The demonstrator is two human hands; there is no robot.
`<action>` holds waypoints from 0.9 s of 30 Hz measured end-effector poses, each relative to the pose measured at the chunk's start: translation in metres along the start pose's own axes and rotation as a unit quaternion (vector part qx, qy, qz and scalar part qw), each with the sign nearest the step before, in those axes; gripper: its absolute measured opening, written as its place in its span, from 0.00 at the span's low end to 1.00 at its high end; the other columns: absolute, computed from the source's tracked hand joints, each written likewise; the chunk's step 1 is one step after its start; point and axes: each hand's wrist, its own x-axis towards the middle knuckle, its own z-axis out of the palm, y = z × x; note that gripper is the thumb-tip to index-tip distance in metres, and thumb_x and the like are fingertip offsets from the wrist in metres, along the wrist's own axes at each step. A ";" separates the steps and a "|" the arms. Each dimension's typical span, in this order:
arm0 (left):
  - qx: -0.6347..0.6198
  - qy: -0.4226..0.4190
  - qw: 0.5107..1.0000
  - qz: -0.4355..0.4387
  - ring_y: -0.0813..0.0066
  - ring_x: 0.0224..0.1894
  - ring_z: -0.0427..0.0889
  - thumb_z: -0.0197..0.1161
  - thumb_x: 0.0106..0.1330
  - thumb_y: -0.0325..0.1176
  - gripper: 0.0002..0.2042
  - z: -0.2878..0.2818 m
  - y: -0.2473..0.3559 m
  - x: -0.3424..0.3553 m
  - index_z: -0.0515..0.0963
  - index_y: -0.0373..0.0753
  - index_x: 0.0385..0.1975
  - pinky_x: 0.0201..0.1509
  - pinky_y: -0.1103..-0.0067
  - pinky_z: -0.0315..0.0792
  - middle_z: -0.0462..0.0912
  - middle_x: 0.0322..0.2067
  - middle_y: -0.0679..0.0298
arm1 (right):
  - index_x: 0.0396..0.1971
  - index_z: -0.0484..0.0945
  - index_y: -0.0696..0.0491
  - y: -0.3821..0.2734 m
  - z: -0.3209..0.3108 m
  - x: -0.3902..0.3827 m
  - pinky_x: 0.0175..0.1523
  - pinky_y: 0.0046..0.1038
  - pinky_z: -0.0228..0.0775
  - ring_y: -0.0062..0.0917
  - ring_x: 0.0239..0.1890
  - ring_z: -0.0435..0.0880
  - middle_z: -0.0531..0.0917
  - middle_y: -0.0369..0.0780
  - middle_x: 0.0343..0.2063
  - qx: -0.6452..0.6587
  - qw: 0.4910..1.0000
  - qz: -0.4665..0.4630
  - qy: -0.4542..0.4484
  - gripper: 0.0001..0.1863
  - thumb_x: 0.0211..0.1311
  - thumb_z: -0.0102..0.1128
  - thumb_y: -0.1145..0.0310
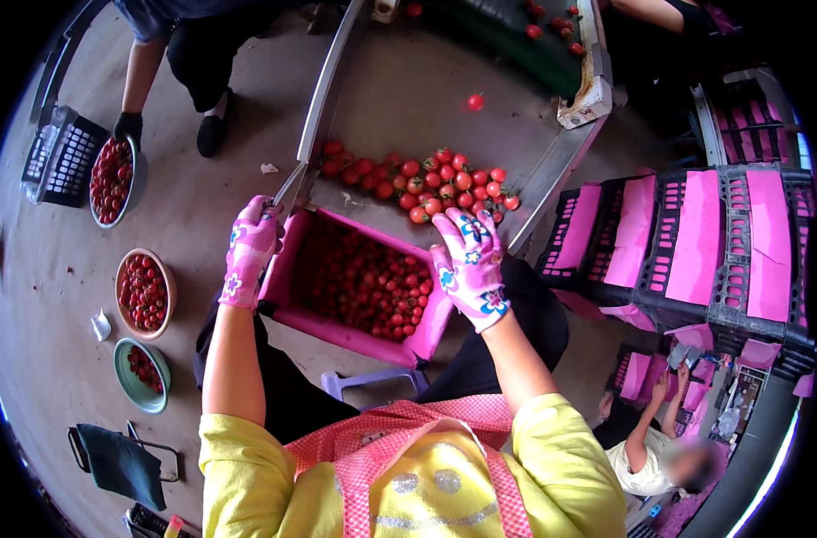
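Note:
A metal sorting chute (426, 108) holds a pile of red cherry tomatoes (435, 184) along its lower end, with one loose tomato (475, 101) higher up. My left hand (250, 247), in a pink patterned glove, is closed on the chute's metal side rail (292, 184). My right hand (469, 262), in a flowered pink glove, rests at the lower edge of the pile with its fingers apart, touching or very near the tomatoes. Below the chute, between my legs, a pink-lined crate (422, 327) holds many tomatoes (363, 282).
A co-worker's gloved hand (128, 127) holds a tomato basin (130, 193) beside a black crate (50, 157). Two more basins (160, 305) (157, 381) and a chair (117, 466) are left. Stacked pink-lined crates (691, 233) fill the right; another person (641, 457) works below them.

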 end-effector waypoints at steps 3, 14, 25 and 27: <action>0.200 0.058 0.968 0.139 0.48 0.33 0.80 0.51 0.62 0.28 0.09 0.003 -0.024 0.000 0.73 0.39 0.40 0.37 0.64 0.74 0.80 0.29 0.49 | 0.61 0.62 0.54 -0.010 0.020 0.008 0.68 0.44 0.43 0.39 0.61 0.64 0.69 0.49 0.56 -0.027 0.997 0.064 -0.038 0.32 0.58 0.55 0.59; 0.348 0.077 0.921 0.159 0.47 0.40 0.79 0.53 0.63 0.32 0.08 0.007 -0.022 -0.005 0.74 0.39 0.40 0.42 0.63 0.74 0.81 0.35 0.48 | 0.55 0.70 0.52 -0.026 0.021 0.017 0.64 0.45 0.56 0.43 0.56 0.70 0.71 0.49 0.55 0.059 0.997 -0.031 -0.033 0.25 0.55 0.58 0.64; 0.365 0.053 0.924 0.097 0.46 0.41 0.79 0.53 0.64 0.33 0.09 0.008 -0.018 -0.004 0.74 0.41 0.41 0.43 0.62 0.73 0.81 0.35 0.49 | 0.55 0.70 0.54 -0.043 0.024 0.021 0.65 0.49 0.51 0.47 0.56 0.69 0.69 0.50 0.56 -0.019 0.998 0.036 -0.039 0.28 0.53 0.57 0.60; 0.372 0.051 0.921 0.103 0.46 0.42 0.79 0.53 0.64 0.33 0.08 0.009 -0.015 -0.005 0.74 0.41 0.40 0.43 0.62 0.73 0.81 0.35 0.49 | 0.54 0.71 0.54 -0.049 0.032 0.038 0.65 0.49 0.49 0.45 0.56 0.69 0.72 0.50 0.54 0.040 0.999 -0.015 0.025 0.27 0.52 0.57 0.60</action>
